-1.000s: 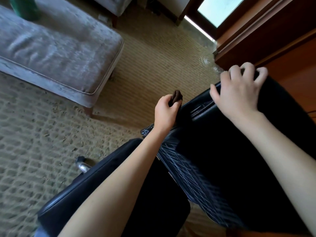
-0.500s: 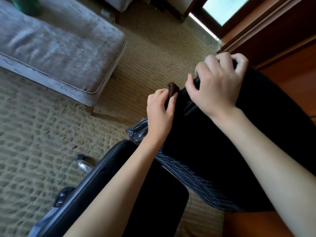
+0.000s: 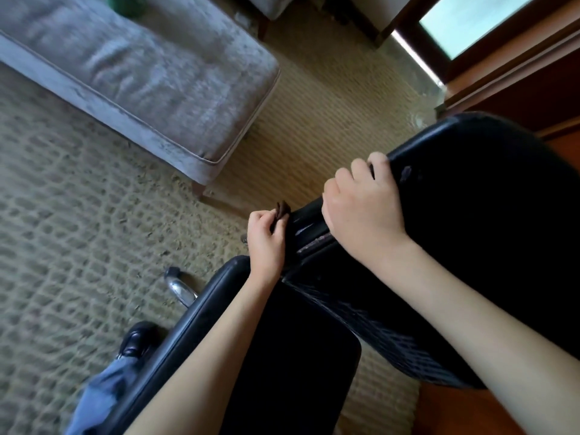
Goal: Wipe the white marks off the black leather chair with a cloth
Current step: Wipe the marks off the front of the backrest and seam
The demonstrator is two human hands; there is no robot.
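The left hand [image 3: 266, 241] pinches a brown cloth [image 3: 282, 210]; the right hand [image 3: 365, 211] grips the black leather chair [image 3: 486, 230] (white-scuffed) over woven carpet [image 3: 78, 230].

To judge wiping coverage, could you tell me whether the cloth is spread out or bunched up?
Bunched up: the left hand pinches the dark cloth into a small wad, only a tip showing beside the chair back.

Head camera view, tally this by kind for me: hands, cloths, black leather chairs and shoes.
Hands: 2, left hand and right hand
Cloths: 1, small dark brown cloth
Chairs: 1, black leather office chair
Shoes: 1, shiny black shoe
Total: 5
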